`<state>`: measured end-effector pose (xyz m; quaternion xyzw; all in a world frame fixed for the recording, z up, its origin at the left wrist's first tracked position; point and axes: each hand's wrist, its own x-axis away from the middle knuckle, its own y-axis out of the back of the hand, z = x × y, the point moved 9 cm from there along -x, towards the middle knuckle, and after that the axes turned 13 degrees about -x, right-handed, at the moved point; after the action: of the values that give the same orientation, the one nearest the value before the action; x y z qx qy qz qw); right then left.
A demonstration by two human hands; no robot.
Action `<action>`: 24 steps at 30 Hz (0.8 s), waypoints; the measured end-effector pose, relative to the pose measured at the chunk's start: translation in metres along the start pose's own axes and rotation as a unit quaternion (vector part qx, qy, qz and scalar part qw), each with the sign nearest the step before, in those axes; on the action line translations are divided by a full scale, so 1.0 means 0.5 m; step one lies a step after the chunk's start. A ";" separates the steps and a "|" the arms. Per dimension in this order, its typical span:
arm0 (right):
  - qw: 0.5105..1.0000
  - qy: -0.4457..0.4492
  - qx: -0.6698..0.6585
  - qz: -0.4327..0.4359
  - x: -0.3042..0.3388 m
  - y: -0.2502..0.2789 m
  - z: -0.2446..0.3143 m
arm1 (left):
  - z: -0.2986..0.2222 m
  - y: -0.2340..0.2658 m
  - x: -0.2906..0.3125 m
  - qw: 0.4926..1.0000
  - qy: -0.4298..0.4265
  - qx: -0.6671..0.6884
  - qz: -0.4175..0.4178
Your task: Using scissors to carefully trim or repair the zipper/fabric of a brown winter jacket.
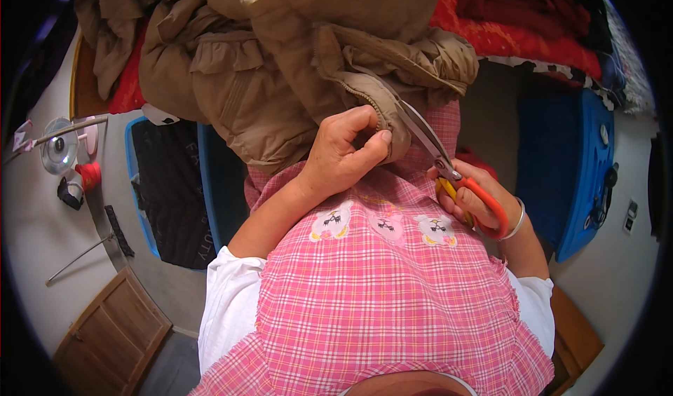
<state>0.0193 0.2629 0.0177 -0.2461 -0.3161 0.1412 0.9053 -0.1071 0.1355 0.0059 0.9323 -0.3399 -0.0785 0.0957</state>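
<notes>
A brown padded jacket (238, 94) lies bunched over my lap and the surface ahead, with its zipper (371, 100) curving toward me. My left hand (347, 147) pinches the fabric at the lower end of that zipper, thumb and forefinger together. In my right hand (484, 189) is a pair of scissors (429, 140) with an orange handle. A yellow part shows between the fingers; I cannot tell whether it belongs to the scissors. The blades point up and away, beside the zipper edge, their tips close against the jacket.
A red cloth (519, 42) covers the surface beyond. To the left stands a blue bin (133, 151) holding dark clothing (172, 193); to the right, a blue container (561, 172). A fan (59, 147) and a wooden door (112, 329) are at far left. I wear a pink checked apron (392, 284).
</notes>
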 end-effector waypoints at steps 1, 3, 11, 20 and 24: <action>1.000 0.001 0.006 0.008 0.001 -0.001 0.001 | 0.002 0.003 0.000 1.000 0.004 0.018 -0.010; 0.999 0.009 0.028 0.014 0.001 -0.009 -0.005 | 0.009 0.006 0.001 0.999 0.016 0.025 -0.014; 0.998 -0.012 0.062 0.013 0.002 -0.008 -0.005 | -0.004 0.010 -0.003 1.000 0.009 -0.007 -0.014; 0.999 -0.007 0.032 0.014 0.002 -0.005 -0.011 | -0.022 0.008 -0.006 0.998 -0.022 -0.051 -0.021; 0.999 -0.014 0.042 0.005 0.003 -0.008 -0.006 | -0.032 0.011 -0.005 0.993 -0.054 -0.095 -0.036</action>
<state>0.0228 0.2591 0.0187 -0.2075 -0.3210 0.1625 0.9097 -0.1090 0.1352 0.0231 0.9250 -0.3014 -0.1646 0.1625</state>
